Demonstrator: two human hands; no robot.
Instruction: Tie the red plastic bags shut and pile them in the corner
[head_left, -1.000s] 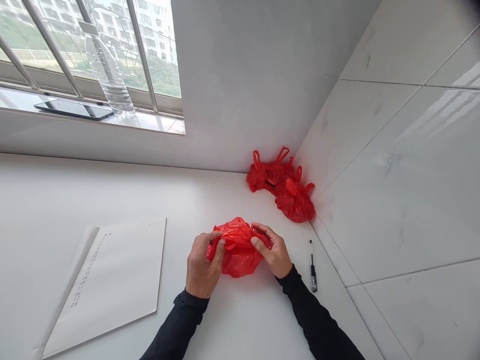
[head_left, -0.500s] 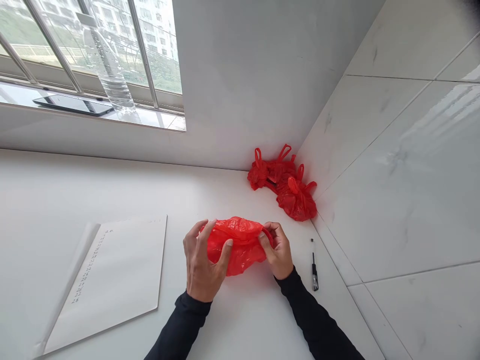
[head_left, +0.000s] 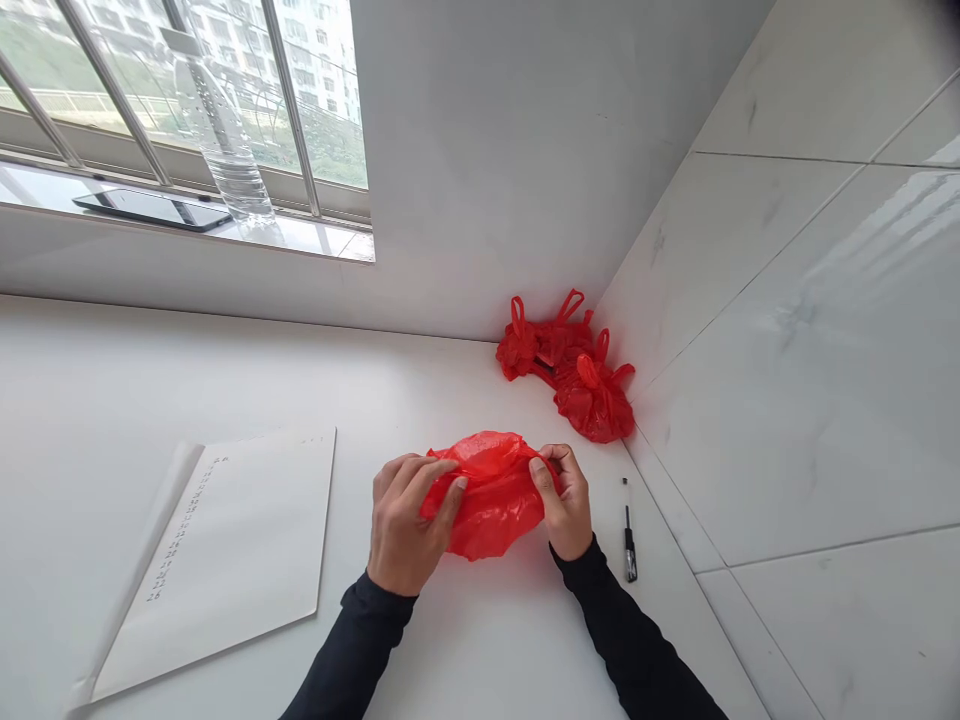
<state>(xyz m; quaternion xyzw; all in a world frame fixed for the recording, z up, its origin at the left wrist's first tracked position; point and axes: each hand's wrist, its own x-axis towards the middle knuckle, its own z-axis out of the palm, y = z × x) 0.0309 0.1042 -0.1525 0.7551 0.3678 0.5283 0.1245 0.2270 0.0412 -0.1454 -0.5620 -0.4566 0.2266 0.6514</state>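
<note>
A thin red plastic bag [head_left: 495,505] is spread between my two hands, just above the white table. My left hand [head_left: 409,520] grips its left edge, thumb in front and fingers curled over the top. On the other side, my right hand [head_left: 566,500] pinches the bag's right end between thumb and fingers. The bag is crumpled, with a fold running across it; whether anything lies inside cannot be seen.
Several tied red plastic bags [head_left: 596,405] sit in the far corner against the walls. A black pen [head_left: 629,540] lies right of my right hand. An open notebook [head_left: 240,540] with writing lies left. On the windowsill are a water bottle [head_left: 232,160] and a dark tablet [head_left: 150,207].
My left fingers, spread apart before, have closed down onto the bag's left edge. My right hand has shifted slightly right, and the bag's folds have changed shape.
</note>
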